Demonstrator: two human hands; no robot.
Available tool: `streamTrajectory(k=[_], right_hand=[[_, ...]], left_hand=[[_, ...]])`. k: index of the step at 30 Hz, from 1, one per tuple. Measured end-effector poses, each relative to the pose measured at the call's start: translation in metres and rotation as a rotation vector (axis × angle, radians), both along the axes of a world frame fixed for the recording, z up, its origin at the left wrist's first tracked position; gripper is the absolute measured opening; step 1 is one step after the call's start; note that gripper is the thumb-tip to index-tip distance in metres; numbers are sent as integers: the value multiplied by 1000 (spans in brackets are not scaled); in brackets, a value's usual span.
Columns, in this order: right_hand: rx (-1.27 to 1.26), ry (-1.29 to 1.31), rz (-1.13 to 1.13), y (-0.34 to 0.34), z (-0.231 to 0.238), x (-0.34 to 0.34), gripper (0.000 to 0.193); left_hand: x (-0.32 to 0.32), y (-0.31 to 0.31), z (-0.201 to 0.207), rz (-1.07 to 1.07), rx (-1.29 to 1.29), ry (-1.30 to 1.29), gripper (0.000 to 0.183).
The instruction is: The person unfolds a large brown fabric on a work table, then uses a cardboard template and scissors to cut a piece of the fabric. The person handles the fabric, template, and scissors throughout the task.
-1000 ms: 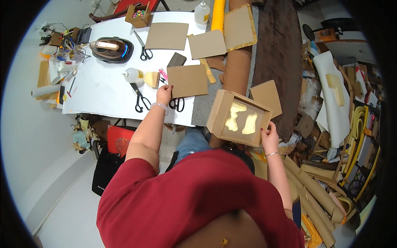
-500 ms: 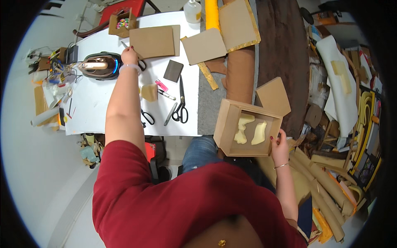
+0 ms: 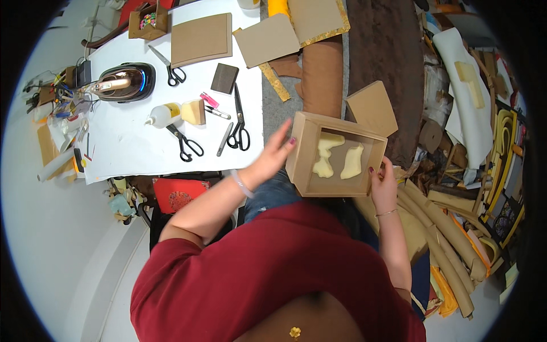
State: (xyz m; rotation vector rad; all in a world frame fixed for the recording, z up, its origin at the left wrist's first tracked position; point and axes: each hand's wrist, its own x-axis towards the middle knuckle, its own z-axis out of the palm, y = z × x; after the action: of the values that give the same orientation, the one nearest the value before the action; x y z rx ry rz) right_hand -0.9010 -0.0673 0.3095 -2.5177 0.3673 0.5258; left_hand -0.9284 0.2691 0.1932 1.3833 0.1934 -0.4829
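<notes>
At one end, right fingers (image 3: 388,166) hold a box (image 3: 299,154); left fingers (image 3: 278,135) spread opposite.

Bright light, dark fisheye rim

One open-topped brown cardboard box (image 3: 337,187). Two pale-yellow, irregular, foam-like pieces (image 3: 352,162). Three pairs of black-handled metal scissors (image 3: 239,117). Two translucent white plastic bottles (image 3: 166,114) (the second is cut off by the top edge). One black-and-copper iron (image 3: 128,82). One dark grey rectangular block (image 3: 224,77).
</notes>
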Motion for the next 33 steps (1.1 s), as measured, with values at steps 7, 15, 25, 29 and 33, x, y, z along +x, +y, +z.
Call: streamTrajectory(k=[7, 15, 25, 29, 33], right_hand=[[-19, -80, 7, 6, -2, -8, 40], [24, -167, -42, 9, 8, -16, 40], [305, -190, -46, 34, 77, 54, 44], [450, -134, 160, 102, 75, 136, 45], [167, -291, 455, 223, 18, 219, 52]], left_hand=[[-10, -45, -18, 229, 124, -66, 56], [-13, -55, -22, 295, 182, -38, 52], [-30, -33, -54, 343, 144, -119, 50], [-71, 10, -51, 491, 209, -93, 49], [-119, 59, -31, 600, 182, -14, 51]])
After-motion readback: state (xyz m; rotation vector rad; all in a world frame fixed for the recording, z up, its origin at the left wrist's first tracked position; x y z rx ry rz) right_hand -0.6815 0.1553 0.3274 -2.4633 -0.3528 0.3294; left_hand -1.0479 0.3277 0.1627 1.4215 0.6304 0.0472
